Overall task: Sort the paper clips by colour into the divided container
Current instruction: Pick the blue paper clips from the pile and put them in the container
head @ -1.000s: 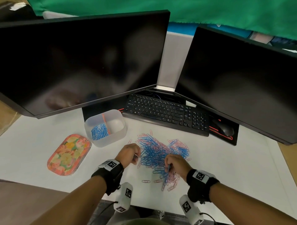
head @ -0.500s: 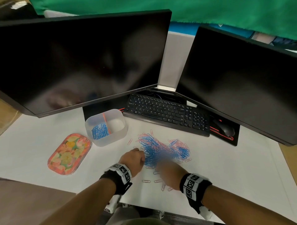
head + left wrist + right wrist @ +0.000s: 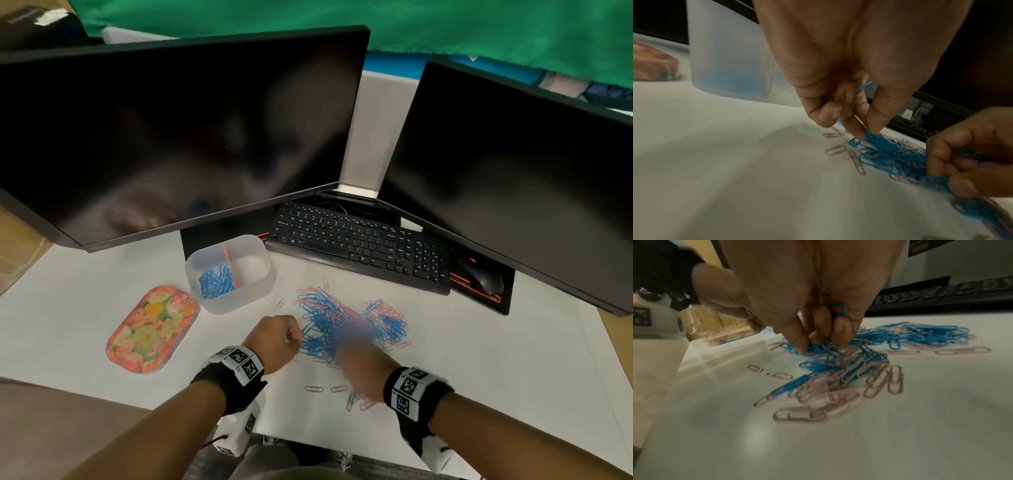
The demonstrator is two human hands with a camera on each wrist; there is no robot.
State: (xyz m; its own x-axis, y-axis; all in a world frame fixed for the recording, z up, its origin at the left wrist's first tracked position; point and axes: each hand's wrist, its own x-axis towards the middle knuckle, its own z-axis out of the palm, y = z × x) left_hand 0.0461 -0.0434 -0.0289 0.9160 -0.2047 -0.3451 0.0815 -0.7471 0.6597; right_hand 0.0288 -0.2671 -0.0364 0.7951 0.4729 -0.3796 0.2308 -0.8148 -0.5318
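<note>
On the white counter (image 3: pixel 479 359), both the left hand (image 3: pixel 277 337) and right hand (image 3: pixel 818 324) pinch blue clips (image 3: pixel 838 309), divided container (image 3: pixel 239 301) upper left, nearer the left.

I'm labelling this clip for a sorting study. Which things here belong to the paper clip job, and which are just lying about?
Part of the job:
- mixed pile of blue and pink clips
- divided container, blue clips in one side
- left hand and right hand, both picking blue clips

Lying about:
- floral tin
- keyboard
- mouse
- two monitors

Right hand (image 3: pixel 358 365) motion-blurred in the head view, covering part of the clip pile (image 3: pixel 346 325).
</note>
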